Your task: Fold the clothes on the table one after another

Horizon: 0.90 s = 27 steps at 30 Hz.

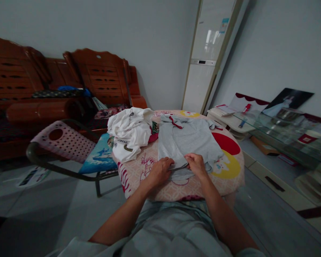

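A light grey garment [191,137] with red cords at its far end lies spread on a cloth-covered table [147,180]. I cannot tell whether it is shorts or a top. My left hand [160,169] is closed at the near left edge, fingers curled on the fabric. Beside it, my right hand [195,163] pinches the near edge between thumb and fingers. Some grey fabric shows below the hands. To the left of the grey garment sits a crumpled white shirt [132,125] with dark print, partly covering something red and green.
A metal-framed chair [66,142] with a blue cushion [98,157] stands left of the table. Wooden sofas [101,76] line the back wall. On the right is a glass-topped cabinet [283,132] holding a paper cup [310,136] and papers. A tall white appliance [203,78] stands behind.
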Available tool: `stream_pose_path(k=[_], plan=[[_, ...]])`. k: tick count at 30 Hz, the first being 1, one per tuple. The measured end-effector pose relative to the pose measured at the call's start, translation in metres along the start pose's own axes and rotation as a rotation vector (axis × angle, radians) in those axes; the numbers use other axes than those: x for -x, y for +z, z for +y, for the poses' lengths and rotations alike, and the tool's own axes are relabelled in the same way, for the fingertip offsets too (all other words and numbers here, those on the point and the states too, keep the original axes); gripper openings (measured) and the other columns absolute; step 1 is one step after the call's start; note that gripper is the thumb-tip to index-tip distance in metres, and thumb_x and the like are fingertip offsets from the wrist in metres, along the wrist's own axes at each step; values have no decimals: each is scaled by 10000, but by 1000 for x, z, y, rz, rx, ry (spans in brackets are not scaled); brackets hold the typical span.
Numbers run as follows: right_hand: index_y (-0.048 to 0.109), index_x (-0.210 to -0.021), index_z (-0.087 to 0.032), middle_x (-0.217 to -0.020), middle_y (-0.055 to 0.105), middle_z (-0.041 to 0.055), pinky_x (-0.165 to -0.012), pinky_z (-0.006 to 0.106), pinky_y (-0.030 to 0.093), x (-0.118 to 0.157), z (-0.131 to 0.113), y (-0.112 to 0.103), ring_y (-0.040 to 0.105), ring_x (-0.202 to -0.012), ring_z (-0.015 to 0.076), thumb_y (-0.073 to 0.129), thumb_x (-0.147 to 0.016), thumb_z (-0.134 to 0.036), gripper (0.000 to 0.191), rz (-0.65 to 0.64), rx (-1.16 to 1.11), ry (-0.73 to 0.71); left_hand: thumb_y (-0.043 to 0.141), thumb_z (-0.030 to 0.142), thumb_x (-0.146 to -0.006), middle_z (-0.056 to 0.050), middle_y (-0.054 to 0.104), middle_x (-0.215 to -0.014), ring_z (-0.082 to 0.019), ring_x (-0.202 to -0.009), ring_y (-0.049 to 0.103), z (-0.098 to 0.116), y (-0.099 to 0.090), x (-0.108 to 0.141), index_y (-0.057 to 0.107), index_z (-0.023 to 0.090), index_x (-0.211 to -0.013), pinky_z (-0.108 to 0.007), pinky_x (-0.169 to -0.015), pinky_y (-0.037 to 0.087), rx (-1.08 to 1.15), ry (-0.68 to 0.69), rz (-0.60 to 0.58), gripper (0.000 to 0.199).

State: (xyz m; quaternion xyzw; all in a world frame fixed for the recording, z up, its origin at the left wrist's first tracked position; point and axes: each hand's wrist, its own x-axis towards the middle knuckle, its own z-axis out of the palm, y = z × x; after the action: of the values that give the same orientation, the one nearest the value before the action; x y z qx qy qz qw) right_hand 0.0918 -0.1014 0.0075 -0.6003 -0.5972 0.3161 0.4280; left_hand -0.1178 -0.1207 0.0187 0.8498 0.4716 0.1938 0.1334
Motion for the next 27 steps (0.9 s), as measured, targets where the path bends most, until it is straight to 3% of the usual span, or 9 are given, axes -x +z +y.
stream_pose_path(k=[6,11,14,20,23,27], plan=[[724,-1061,-121,-840,723,64,-611,254,497,11,1,-6,632,-684,160,613,-778,-356,385,-60,-59,-69,610,175,-829,-89,662,-1062,-236,-1003,612,1,1,5,611,196,-1087,-337,-853,470,-45,-8,10,259],[663,-1215,-110,-944,729,73,-700,265,496,16,-1,-9,625,-759,153,641,-655,-181,565,-178,-80,-110,572,171,-864,-84,676,-1011,-223,-974,624,3,2,4,635,190,-1004,-324,-845,470,-42,-24,41,155],[678,-1174,-108,-905,723,63,-723,263,492,15,-2,-4,627,-770,153,563,-663,-135,526,-97,-46,-108,571,172,-855,-91,673,-1029,-231,-985,621,4,3,3,635,192,-1027,-333,-841,475,-55,-26,35,185],[720,-1093,-159,-652,626,-17,-638,240,432,11,-11,6,541,-609,139,536,-678,-126,456,45,233,-178,494,-12,-722,-74,636,-1110,-221,-1055,586,3,8,3,580,225,-1178,-334,-913,479,-62,27,45,520],[721,-1103,-170,-664,646,-2,-639,243,419,10,-19,9,548,-609,146,539,-704,-123,441,103,339,-182,451,-51,-701,-72,615,-1144,-215,-1081,569,-1,5,5,540,228,-1249,-331,-938,472,-77,60,47,621],[711,-1106,-164,-754,695,37,-678,255,431,11,-27,12,596,-671,163,534,-785,-150,367,160,413,-213,441,-35,-754,-82,605,-1151,-218,-1061,571,-4,3,7,505,223,-1282,-338,-922,470,-111,74,50,591]])
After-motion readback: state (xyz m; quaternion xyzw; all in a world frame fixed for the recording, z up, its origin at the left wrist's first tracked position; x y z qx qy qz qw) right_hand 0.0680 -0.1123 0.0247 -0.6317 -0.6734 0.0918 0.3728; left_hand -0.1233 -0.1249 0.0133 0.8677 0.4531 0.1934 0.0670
